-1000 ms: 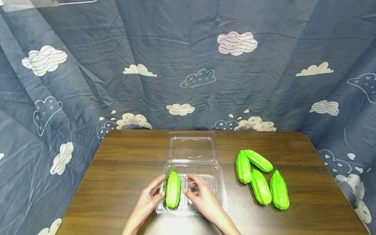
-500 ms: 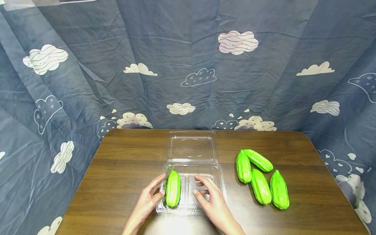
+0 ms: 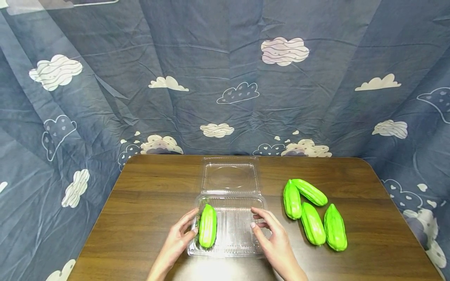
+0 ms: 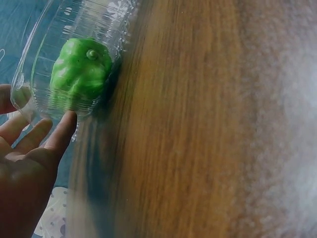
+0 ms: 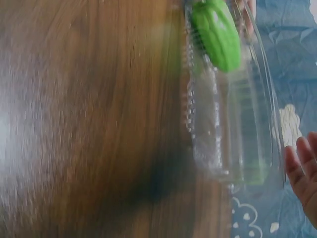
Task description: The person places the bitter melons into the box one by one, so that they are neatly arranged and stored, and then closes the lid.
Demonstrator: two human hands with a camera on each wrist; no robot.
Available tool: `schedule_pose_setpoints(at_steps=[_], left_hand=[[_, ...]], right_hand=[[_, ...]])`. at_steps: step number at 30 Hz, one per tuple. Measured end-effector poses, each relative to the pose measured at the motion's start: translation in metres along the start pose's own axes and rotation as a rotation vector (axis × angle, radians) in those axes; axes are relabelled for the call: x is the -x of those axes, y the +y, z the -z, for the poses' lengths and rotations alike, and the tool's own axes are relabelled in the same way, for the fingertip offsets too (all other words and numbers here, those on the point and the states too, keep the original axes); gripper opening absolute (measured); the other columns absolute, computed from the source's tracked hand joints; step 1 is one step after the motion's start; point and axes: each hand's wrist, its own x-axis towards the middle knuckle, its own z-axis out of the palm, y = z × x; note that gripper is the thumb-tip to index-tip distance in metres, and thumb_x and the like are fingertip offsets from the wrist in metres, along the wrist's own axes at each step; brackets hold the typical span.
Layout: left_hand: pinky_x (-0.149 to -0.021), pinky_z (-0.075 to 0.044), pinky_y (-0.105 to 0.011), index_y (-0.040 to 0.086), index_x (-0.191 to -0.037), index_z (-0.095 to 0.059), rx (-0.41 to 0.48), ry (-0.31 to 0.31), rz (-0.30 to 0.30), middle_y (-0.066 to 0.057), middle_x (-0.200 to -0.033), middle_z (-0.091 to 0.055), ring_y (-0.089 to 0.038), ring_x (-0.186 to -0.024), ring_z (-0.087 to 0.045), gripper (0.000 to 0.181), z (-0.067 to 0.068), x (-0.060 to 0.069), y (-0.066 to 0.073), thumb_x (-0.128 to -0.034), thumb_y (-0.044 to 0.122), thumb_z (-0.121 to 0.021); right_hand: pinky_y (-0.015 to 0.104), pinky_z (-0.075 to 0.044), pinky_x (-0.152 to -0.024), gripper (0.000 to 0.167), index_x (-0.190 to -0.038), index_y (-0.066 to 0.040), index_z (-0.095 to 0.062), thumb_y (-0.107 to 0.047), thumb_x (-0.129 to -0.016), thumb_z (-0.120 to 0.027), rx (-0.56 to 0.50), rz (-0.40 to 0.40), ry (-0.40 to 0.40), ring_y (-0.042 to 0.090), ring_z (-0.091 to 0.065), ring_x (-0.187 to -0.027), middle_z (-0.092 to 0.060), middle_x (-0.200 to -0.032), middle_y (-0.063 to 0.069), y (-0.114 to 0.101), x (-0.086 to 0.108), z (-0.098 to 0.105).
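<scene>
In the head view a bright green ridged gourd [image 3: 208, 226] lies lengthwise in the left part of a clear plastic clamshell box [image 3: 232, 234]. My left hand [image 3: 177, 237] is at the box's left side, fingers loosely bent; in the left wrist view its fingertips [image 4: 68, 124] are at the clear wall beside the gourd [image 4: 81, 69], and whether they touch is hard to tell. My right hand [image 3: 275, 238] hovers at the box's right edge, its thumb and fingers apart with nothing between them. In the right wrist view its fingers [image 5: 297, 173] are close to the box's rim.
The box's lid [image 3: 230, 175] lies folded back flat on the brown wooden table [image 3: 147, 195]. Several more green gourds [image 3: 313, 224] lie to the right of the box. A blue curtain [image 3: 197, 58] with cloud prints hangs behind the table.
My right hand has moved right, from beside the gourd across the box to its right edge. The left hand, the gourd and the box have stayed in place.
</scene>
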Motion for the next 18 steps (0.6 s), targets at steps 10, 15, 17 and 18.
schedule_pose_setpoints(at_steps=[10,15,17,18], left_hand=[[-0.101,-0.038,-0.022,-0.002,-0.143,-0.046,0.004,-0.006,0.007,-0.019,-0.153,-0.036,-0.041,-0.134,-0.039,0.059,0.001,0.002,-0.001,-0.0860,-0.009,-0.058],[-0.101,-0.039,-0.022,-0.002,-0.143,-0.046,0.008,-0.004,0.003,-0.019,-0.153,-0.035,-0.041,-0.133,-0.039,0.059,0.000,0.000,-0.001,-0.0860,-0.009,-0.057],[-0.100,-0.040,-0.023,-0.003,-0.143,-0.046,0.007,-0.006,0.002,-0.020,-0.153,-0.035,-0.041,-0.133,-0.039,0.059,0.000,0.000,0.000,-0.0857,-0.010,-0.057],[-0.100,-0.040,-0.023,-0.003,-0.143,-0.045,0.006,-0.006,0.001,-0.020,-0.153,-0.035,-0.041,-0.133,-0.039,0.059,0.000,-0.001,0.000,-0.0856,-0.010,-0.057]], right_hand=[[0.024,-0.048,-0.089,0.047,-0.130,-0.008,-0.060,0.005,-0.086,-0.069,0.122,0.033,0.019,0.021,-0.058,-0.107,-0.063,-0.119,0.007,0.017,-0.003,0.021],[0.022,-0.045,-0.090,0.045,-0.129,-0.005,-0.061,0.004,-0.086,-0.070,0.188,0.030,0.032,0.021,-0.059,-0.107,-0.063,-0.119,0.008,0.022,-0.004,0.036],[0.020,-0.044,-0.091,0.046,-0.129,-0.006,-0.061,0.004,-0.086,-0.070,0.201,0.019,0.035,0.019,-0.058,-0.107,-0.063,-0.120,0.007,0.024,-0.004,0.042],[0.019,-0.044,-0.092,0.046,-0.130,-0.007,-0.060,0.004,-0.086,-0.070,0.201,0.016,0.034,0.018,-0.058,-0.108,-0.063,-0.120,0.007,0.026,-0.004,0.045]])
